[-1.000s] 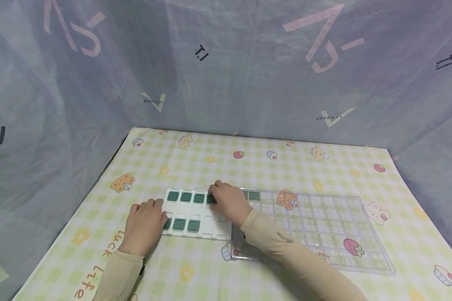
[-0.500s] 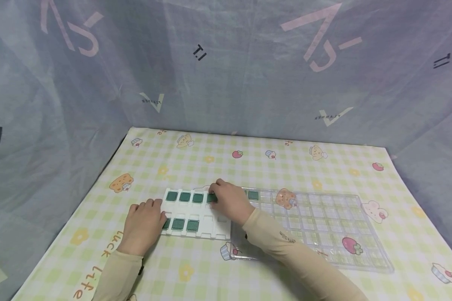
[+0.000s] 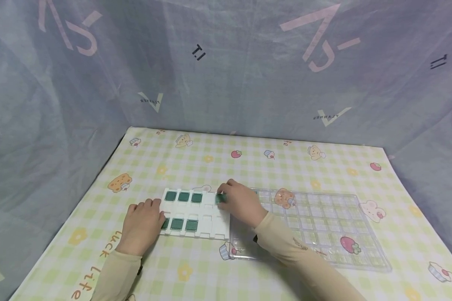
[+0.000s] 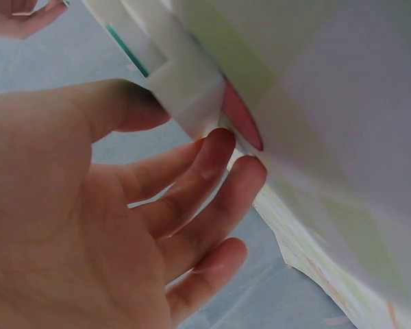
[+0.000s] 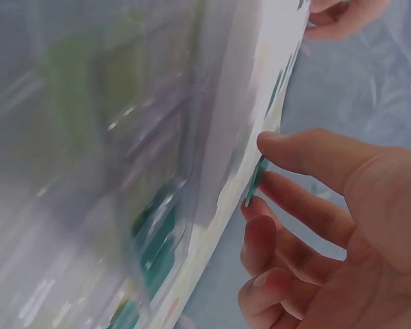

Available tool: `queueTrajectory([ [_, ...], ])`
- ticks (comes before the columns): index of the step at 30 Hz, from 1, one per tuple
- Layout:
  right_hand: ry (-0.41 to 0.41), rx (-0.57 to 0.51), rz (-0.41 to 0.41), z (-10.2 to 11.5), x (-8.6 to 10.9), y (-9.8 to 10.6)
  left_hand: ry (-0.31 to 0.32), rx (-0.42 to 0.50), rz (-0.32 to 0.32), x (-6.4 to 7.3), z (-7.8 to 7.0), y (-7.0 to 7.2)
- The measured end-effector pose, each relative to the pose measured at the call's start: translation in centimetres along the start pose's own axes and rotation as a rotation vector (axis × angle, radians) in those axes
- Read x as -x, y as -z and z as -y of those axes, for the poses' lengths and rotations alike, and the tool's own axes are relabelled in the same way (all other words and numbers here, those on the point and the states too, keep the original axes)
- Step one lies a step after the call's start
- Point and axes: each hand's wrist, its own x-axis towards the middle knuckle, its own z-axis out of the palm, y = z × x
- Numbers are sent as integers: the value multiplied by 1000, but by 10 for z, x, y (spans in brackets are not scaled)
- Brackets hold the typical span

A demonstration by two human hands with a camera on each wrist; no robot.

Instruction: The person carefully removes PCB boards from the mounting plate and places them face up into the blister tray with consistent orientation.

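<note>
My right hand [image 3: 242, 203] pinches a small green chip [image 3: 220, 198] between thumb and fingers; the right wrist view shows this chip [image 5: 256, 181] edge-on and tilted. It is over the right end of a white slotted tray [image 3: 173, 209]. Three green chips [image 3: 183, 197] lie in that tray's far row, and more [image 3: 191, 225] sit in the near row, one partly behind the left thumb. My left hand [image 3: 140, 228] holds the tray's left end, thumb at the top edge and fingers by the side [image 4: 181, 96].
A large clear plastic tray [image 3: 374, 234] with many square compartments adjoins the white tray on the right, partly under the right forearm. Green chips [image 5: 157, 250] show in it in the right wrist view. A checked cloth [image 3: 196, 267] covers the table; grey fabric [image 3: 226, 83] hangs behind.
My right hand has taken a chip out of the white tray's far row and shifted slightly right with it, leaving a bare slot. The left hand stays at the tray's end.
</note>
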Motion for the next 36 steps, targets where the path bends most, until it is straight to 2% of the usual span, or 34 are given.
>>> queueTrajectory([
  [11, -66, -31, -33, -28, 24, 9, 21, -2, 32, -1, 0, 1],
  [20, -147, -1, 12, -49, 41, 16, 25, 4, 69, -1, 0, 1],
  [26, -116, 85, -14, -58, 51, 18, 28, -5, 76, 0, 0, 0],
  [36, -84, 92, -45, -63, 53, 17, 17, 3, 29, 0, 0, 0],
])
